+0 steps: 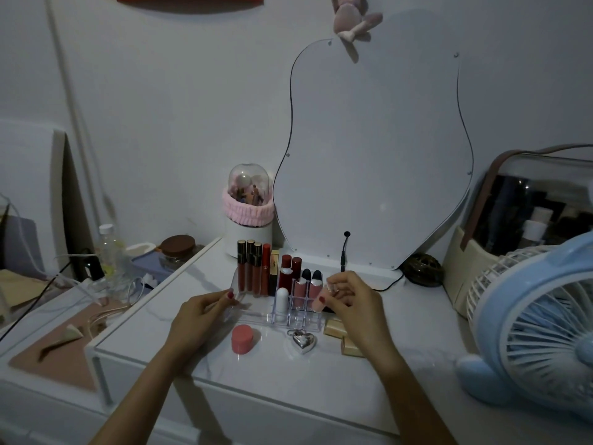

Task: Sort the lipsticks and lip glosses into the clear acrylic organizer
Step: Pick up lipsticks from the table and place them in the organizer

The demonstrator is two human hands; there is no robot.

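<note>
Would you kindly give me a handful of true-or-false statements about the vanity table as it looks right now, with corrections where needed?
1. The left hand grips the left end of the clear acrylic organizer. True.
2. The right hand holds a pink lipstick over the organizer. True.
3. The silver heart-shaped case stands inside the organizer. False: it lies on the table in front of it.
4. The blue fan stands on the left side. False: it is on the right.
5. The round pink jar sits on the table in front of the organizer. True.
</note>
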